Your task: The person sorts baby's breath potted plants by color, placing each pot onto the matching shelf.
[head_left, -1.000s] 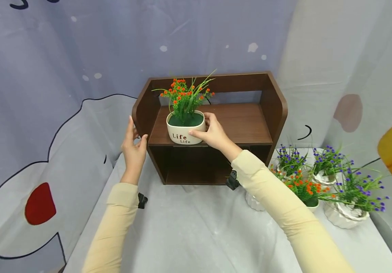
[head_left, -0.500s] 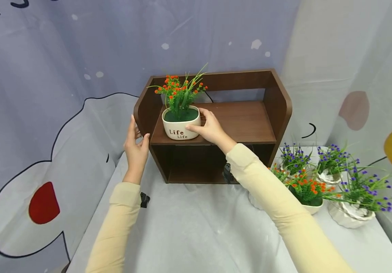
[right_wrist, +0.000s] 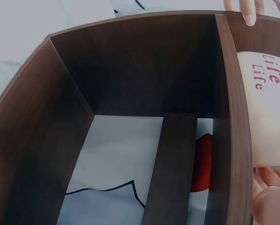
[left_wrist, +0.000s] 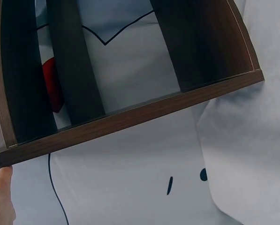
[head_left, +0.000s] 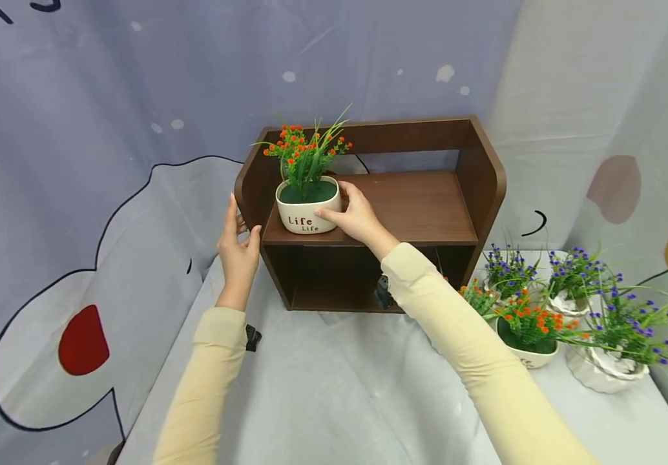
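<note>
A cream oval flower pot point(head_left: 309, 216) with red "Life" lettering, orange flowers and grass blades stands upright at the left end of the brown wooden shelf's point(head_left: 404, 200) upper board. My right hand point(head_left: 360, 216) grips the pot's right side, thumb on the front, other fingers partly hidden behind it. In the right wrist view, the pot point(right_wrist: 266, 112) shows beside the board's edge. Against the shelf's left side panel, my left hand point(head_left: 238, 255) rests with fingers extended up the outside and its thumb by the front edge. The left wrist view catches only part of that hand point(left_wrist: 1, 199).
At right on the white-covered table point(head_left: 334, 387) stand several potted plants: an orange-flowered one point(head_left: 528, 342) and purple-flowered ones in white pots point(head_left: 607, 368). My right sleeve point(head_left: 456, 316) passes in front of the shelf's lower compartment point(head_left: 334, 284). A patterned curtain point(head_left: 369, 58) hangs behind.
My right hand has moved the pot left and slightly back on the upper board, closer to the side panel. The left hand keeps its place at the panel. The view has shifted slightly.
</note>
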Demonstrator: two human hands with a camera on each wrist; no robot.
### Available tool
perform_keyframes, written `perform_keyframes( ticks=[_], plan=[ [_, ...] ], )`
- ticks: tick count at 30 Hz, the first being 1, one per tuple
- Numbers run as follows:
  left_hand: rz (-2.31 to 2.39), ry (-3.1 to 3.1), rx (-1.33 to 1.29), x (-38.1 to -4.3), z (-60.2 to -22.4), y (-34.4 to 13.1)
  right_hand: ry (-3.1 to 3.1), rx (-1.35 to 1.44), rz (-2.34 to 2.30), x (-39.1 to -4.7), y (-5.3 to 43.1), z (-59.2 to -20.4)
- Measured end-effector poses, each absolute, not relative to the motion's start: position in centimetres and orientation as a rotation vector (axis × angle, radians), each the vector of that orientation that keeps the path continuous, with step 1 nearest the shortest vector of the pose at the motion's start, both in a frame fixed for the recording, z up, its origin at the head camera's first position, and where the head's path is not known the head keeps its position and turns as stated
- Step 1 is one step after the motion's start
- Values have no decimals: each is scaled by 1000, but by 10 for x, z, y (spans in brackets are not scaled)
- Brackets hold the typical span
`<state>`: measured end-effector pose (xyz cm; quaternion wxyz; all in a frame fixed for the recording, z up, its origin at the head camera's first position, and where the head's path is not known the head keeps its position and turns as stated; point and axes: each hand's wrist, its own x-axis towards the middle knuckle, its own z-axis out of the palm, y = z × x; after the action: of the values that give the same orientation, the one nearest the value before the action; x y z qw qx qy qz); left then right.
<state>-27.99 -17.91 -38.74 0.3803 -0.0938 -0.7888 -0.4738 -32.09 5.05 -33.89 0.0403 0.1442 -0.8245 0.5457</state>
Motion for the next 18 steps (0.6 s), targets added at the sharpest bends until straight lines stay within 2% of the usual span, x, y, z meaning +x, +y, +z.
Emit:
perform_keyframes(
  ticks=[10, 18],
  plan=[
    [-1202, -2010, -236, -277, -385, -182, -2269, 494, 1734, -303, 59, -340],
    [-1202, -2049, -251, -275, -383, -188, -2061, 566, 1702, -274, 79, -345]
  ],
)
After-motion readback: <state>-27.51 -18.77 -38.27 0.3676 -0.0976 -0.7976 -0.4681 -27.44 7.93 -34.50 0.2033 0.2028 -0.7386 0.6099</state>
